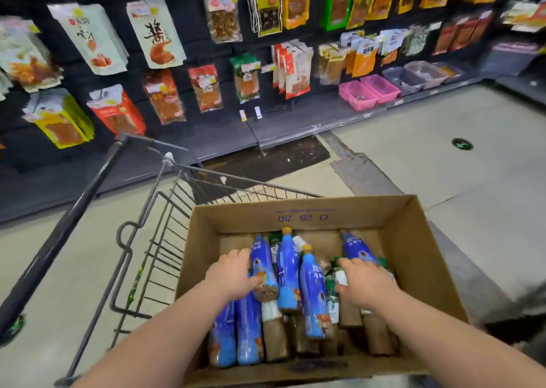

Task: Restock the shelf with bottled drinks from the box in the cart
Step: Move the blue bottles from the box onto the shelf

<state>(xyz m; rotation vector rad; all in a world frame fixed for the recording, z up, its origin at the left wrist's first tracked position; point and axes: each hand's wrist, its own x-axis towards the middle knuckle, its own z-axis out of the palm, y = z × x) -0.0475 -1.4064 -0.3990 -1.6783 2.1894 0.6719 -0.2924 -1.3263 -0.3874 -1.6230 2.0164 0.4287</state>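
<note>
From above, both hands reached into the cardboard box [407, 240] sitting in the wire cart [165, 225]. The left hand [233, 275] curled around a blue-labelled bottle [263, 266]; the right hand [366, 284] lay over other bottles, its grip unclear.
</note>
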